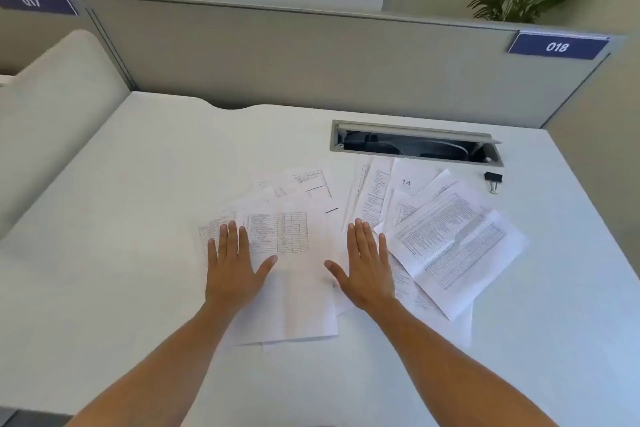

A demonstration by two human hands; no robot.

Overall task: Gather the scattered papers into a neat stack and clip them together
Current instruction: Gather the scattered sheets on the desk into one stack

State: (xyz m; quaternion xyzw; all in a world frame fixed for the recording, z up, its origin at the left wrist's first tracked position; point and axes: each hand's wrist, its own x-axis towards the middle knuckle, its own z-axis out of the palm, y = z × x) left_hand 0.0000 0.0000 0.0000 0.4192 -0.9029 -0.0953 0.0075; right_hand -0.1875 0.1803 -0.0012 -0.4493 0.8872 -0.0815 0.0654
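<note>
From the head camera, the scattered papers lie fanned across the middle of a pale desk, in two loose groups that overlap only slightly near the centre. The left group holds sheets with printed tables; the right group spreads out toward the far right, topped by a densely printed sheet lying at a slant.

The left hand lies flat on the left group, fingers straight and close together, thumb spread toward the middle. The right hand lies flat in the same way on the inner edge of the right group, thumb pointing back at the other hand. Neither hand pinches or curls round anything.

A black binder clip sits on the bare desk at the far right, just beyond the papers and near an open cable hatch set in the desktop. It is untouched.

The gathering step appears to be only starting: no sheets are squared up yet. The next move probably calls for sliding both groups inward under the palms until they overlap, then lifting the bundle to tap its edges even. Thin sheets may slip or crease under a sideways push, so light pressure seems wise. Clipping comes last.
</note>
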